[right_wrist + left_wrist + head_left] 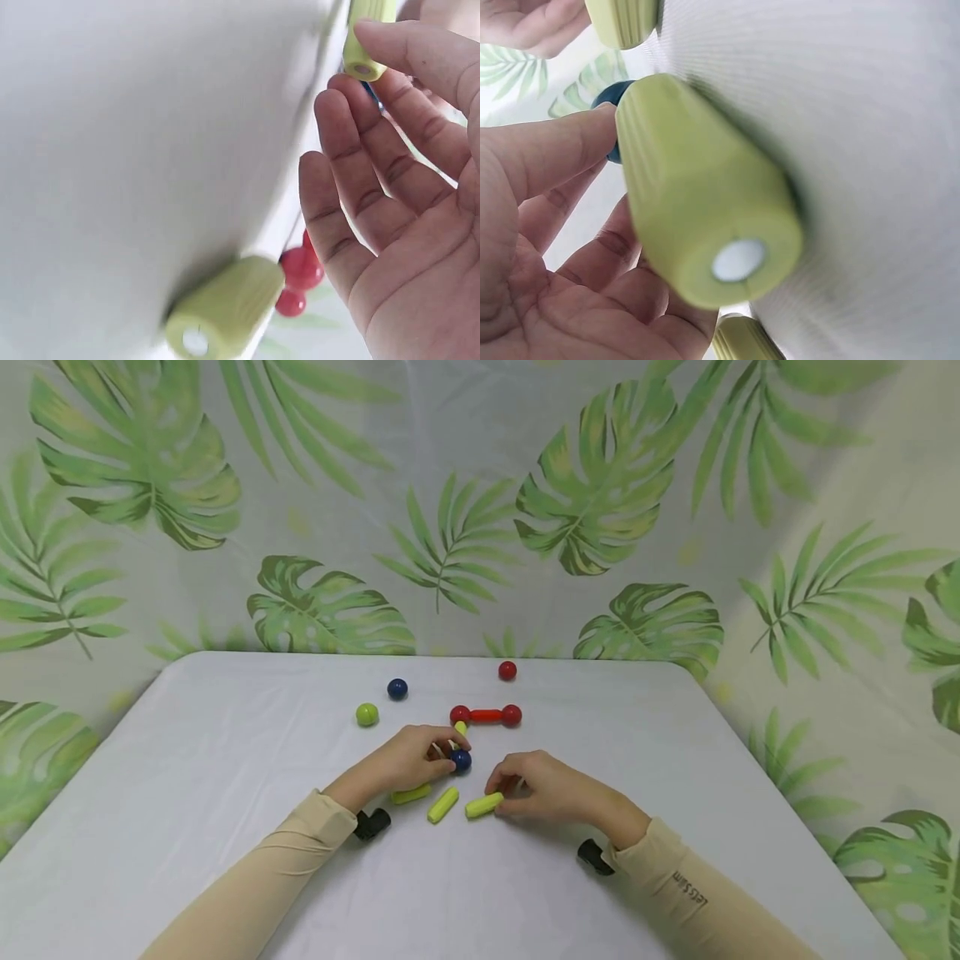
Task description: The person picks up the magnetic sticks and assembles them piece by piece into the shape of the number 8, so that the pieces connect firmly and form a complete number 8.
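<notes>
The grip of the left hand point(411, 757) is closed on the dark blue ball point(462, 762), probably to steady it, and a yellow bar point(461, 727) runs from there toward the red barbell-shaped piece point(486, 716), nearer the far edge of the desk point(615, 710). The grip of the right hand point(546, 785) pinches a yellow stick point(482, 807) by one end, so its other end is free toward the left edge.

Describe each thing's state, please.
Left grip: pinching blue ball
Right grip: pinching yellow rod
Left yellow rod: loose
Middle yellow rod: loose
Rightmost yellow rod: loose
Upper yellow rod: touching red ball
Red rod: joining red balls
Far red ball: loose
Green ball: loose
Far blue ball: loose
</notes>
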The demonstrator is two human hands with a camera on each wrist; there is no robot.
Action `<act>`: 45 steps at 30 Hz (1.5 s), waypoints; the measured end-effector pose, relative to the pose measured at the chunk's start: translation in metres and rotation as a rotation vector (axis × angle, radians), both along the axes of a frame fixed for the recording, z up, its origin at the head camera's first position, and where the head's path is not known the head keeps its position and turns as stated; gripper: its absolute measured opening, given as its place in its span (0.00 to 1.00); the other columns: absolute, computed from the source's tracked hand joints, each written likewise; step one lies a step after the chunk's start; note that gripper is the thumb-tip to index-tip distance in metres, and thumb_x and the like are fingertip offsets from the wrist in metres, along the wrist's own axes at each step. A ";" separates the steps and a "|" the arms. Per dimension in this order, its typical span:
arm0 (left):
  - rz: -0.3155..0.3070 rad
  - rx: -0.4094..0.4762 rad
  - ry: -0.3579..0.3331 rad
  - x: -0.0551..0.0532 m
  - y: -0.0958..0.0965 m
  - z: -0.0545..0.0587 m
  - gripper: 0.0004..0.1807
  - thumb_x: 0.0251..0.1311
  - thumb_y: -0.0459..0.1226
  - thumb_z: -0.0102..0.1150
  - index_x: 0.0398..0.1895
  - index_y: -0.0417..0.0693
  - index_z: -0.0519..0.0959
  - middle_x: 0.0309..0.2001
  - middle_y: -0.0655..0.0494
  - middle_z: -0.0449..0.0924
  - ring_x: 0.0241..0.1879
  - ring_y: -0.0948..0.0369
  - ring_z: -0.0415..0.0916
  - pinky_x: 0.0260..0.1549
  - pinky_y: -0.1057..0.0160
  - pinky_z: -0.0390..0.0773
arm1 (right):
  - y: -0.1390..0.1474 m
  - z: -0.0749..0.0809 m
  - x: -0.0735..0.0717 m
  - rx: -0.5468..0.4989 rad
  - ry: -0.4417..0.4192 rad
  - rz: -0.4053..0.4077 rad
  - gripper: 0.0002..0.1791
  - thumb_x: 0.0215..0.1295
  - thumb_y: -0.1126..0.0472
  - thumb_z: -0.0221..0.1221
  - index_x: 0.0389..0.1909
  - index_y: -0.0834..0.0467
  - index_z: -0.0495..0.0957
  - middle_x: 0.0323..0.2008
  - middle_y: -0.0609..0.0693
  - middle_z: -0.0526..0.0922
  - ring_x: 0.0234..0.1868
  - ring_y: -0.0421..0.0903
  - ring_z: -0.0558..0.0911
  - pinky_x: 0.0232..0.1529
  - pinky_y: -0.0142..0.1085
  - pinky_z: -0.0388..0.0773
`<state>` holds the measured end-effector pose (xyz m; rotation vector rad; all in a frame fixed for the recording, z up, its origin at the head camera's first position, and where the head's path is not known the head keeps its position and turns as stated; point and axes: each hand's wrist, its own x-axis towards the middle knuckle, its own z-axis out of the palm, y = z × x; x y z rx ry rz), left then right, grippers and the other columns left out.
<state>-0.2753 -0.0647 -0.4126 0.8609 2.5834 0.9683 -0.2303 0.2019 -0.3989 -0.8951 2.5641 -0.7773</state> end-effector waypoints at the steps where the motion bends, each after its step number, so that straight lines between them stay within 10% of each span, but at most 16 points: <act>1: 0.003 0.002 -0.003 0.000 0.000 0.000 0.16 0.73 0.34 0.66 0.61 0.56 0.83 0.51 0.52 0.86 0.48 0.59 0.85 0.51 0.56 0.85 | 0.002 0.001 -0.002 -0.009 0.004 -0.005 0.08 0.69 0.60 0.72 0.47 0.50 0.87 0.43 0.40 0.87 0.44 0.38 0.84 0.51 0.34 0.83; 19: 0.000 0.035 -0.027 -0.002 -0.002 0.003 0.17 0.73 0.33 0.66 0.61 0.52 0.84 0.51 0.50 0.87 0.47 0.59 0.84 0.50 0.57 0.84 | 0.010 0.002 -0.034 -0.008 0.008 -0.167 0.09 0.69 0.61 0.73 0.46 0.58 0.87 0.37 0.46 0.87 0.38 0.39 0.81 0.44 0.31 0.81; 45: -0.014 0.032 -0.034 -0.003 -0.002 0.002 0.17 0.72 0.34 0.66 0.62 0.53 0.83 0.50 0.50 0.87 0.45 0.60 0.84 0.49 0.59 0.84 | 0.008 -0.004 -0.045 -0.024 0.006 -0.155 0.09 0.69 0.60 0.72 0.46 0.57 0.87 0.36 0.47 0.86 0.37 0.40 0.81 0.44 0.31 0.81</act>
